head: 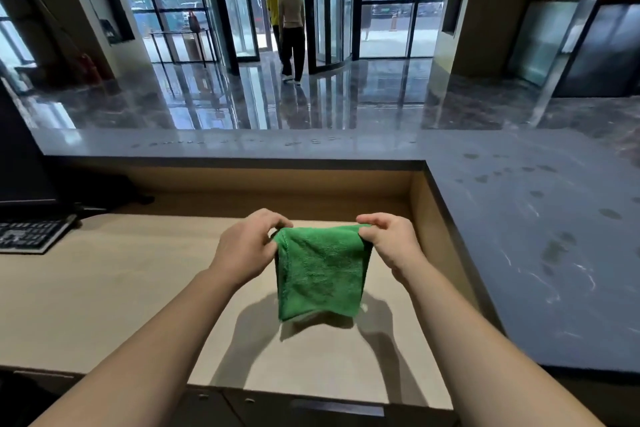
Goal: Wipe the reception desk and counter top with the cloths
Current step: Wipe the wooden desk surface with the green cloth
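Note:
A green cloth (320, 274) hangs in the air above the pale wooden desk (114, 295), folded over along its top edge. My left hand (247, 244) pinches its upper left corner. My right hand (389, 241) pinches the upper right corner. The cloth's lower edge hangs free a little above the desk and casts a shadow on it. The raised dark grey counter top (526, 253) runs along the far side and down the right side of the desk, with wet marks and smudges on it.
A black keyboard (33, 232) and a dark monitor (20, 163) stand at the desk's left end. Beyond the counter is a glossy lobby floor, where two people (289, 24) walk at a glass revolving door.

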`<action>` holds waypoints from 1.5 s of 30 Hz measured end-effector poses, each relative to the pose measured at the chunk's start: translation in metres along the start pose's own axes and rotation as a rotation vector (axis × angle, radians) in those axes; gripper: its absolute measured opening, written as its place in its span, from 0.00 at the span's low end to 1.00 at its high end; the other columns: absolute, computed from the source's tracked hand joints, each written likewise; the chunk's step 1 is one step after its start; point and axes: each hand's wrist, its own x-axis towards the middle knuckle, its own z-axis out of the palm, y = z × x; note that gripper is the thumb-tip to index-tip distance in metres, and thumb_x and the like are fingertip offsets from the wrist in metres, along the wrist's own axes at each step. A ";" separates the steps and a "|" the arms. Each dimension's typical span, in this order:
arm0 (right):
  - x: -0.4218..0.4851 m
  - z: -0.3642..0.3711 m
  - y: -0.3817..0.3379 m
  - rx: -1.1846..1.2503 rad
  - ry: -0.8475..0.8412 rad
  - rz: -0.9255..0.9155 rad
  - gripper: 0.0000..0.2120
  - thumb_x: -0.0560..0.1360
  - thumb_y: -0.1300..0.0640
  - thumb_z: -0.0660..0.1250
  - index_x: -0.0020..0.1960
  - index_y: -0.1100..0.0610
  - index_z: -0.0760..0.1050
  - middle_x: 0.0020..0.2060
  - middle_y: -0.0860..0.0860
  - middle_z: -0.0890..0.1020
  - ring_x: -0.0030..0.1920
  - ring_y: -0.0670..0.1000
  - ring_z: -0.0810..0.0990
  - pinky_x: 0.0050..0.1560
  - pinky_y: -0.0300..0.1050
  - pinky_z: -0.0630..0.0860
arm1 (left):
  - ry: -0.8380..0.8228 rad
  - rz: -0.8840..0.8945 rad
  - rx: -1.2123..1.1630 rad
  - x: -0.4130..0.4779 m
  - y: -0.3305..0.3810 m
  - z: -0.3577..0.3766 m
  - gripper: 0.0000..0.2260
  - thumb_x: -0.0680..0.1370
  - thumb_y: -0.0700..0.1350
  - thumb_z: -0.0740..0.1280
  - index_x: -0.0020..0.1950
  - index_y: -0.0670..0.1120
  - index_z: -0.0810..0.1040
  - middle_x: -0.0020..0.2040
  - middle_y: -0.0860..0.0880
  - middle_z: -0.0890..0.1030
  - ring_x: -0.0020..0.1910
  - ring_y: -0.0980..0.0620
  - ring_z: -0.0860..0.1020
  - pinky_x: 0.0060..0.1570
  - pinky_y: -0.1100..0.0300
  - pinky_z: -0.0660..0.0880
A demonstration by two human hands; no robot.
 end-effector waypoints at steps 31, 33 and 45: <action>-0.115 0.022 0.116 0.172 0.408 0.290 0.07 0.70 0.74 0.69 0.40 0.63 0.80 0.38 0.57 0.82 0.39 0.52 0.78 0.33 0.32 0.76 | -0.640 -0.492 -0.898 -0.098 -0.032 0.092 0.11 0.65 0.31 0.75 0.43 0.41 0.80 0.33 0.50 0.78 0.34 0.54 0.75 0.41 0.64 0.75; -0.120 0.022 0.123 0.188 0.410 0.339 0.06 0.70 0.71 0.71 0.41 0.62 0.80 0.40 0.59 0.83 0.40 0.53 0.78 0.37 0.39 0.76 | -0.680 -0.451 -0.875 -0.102 -0.029 0.094 0.13 0.60 0.36 0.73 0.43 0.43 0.79 0.35 0.50 0.80 0.35 0.56 0.77 0.41 0.66 0.76; -0.090 0.026 0.117 0.157 0.491 0.411 0.04 0.70 0.68 0.71 0.40 0.61 0.81 0.38 0.54 0.83 0.39 0.52 0.79 0.39 0.43 0.76 | -0.865 -0.447 -0.710 -0.064 -0.030 0.097 0.10 0.69 0.38 0.76 0.48 0.42 0.82 0.39 0.48 0.81 0.35 0.58 0.78 0.35 0.69 0.73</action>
